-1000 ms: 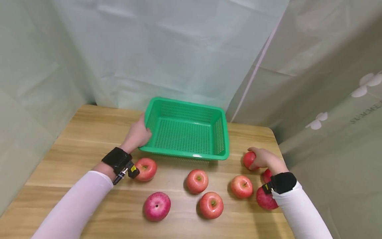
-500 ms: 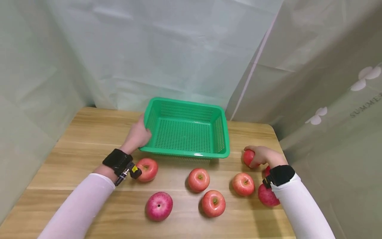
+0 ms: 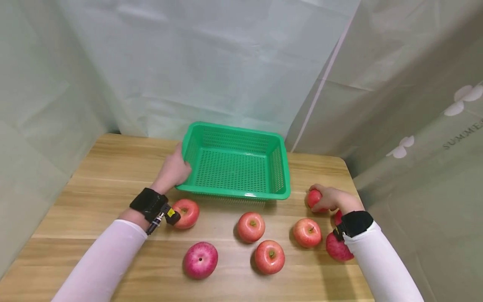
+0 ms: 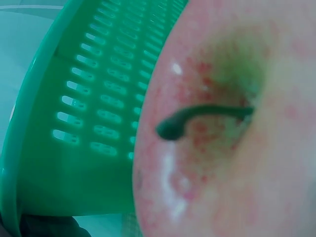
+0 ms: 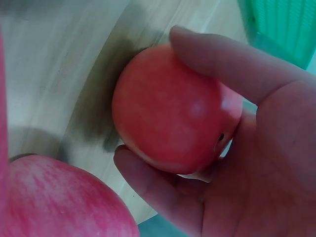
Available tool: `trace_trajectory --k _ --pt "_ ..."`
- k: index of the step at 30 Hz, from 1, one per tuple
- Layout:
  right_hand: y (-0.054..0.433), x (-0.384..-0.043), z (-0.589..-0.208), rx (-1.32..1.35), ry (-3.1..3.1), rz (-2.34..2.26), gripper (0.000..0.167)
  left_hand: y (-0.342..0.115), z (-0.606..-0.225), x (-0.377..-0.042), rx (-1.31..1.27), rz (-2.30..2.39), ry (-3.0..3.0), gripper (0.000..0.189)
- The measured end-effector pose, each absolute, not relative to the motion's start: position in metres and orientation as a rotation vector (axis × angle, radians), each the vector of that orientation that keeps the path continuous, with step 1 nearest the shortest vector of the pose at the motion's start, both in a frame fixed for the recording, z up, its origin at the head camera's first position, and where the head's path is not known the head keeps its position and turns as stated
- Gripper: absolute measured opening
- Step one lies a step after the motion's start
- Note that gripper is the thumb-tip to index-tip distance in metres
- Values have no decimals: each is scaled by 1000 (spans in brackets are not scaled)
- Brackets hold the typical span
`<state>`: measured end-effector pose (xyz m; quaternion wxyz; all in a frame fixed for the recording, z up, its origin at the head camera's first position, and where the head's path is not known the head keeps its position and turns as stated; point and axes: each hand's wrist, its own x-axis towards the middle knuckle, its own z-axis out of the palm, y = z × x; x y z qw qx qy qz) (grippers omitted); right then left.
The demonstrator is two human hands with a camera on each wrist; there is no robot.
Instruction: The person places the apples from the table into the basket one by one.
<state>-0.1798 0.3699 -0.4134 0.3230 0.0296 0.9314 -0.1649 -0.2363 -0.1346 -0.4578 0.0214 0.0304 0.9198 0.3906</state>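
Observation:
A green plastic basket with perforated walls and nothing inside stands at the back of the table. My left hand grips its left rim; most of the fingers are hidden behind the wall. Right of the basket, my right hand holds a red apple, thumb on one side and fingers on the other, as the right wrist view shows with the hand around the apple. Under the left wrist lies an apple, whose stem fills much of the left wrist view.
Several more apples lie on the wooden table: a dark pink one, two lighter ones in the middle, one farther right. Two more, including a dark pink apple, sit under the right wrist. Hanging sheets enclose the table.
Both hands keep their grips, on the basket rim and the apple. The view has shifted slightly; the right hand and its apple have barely moved.

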Motion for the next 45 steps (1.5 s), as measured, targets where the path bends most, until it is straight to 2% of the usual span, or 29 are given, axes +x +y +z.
trace_trajectory --k 12,21,28,36,45 --pt "369 -184 -410 -21 2515 -358 76 -135 -454 -235 91 1219 2859 74" --pt "370 -185 -400 -20 2519 -363 79 -133 -454 -233 74 1201 2841 80" --pt "367 -185 -393 -90 2577 -370 81 -134 -455 -233 69 1180 2853 79" --pt "359 -189 -391 -164 2636 -443 76 -133 -455 -234 67 1198 2849 74" --pt "346 -198 -368 -258 2771 -498 75 -132 -452 -233 50 1201 2833 76"
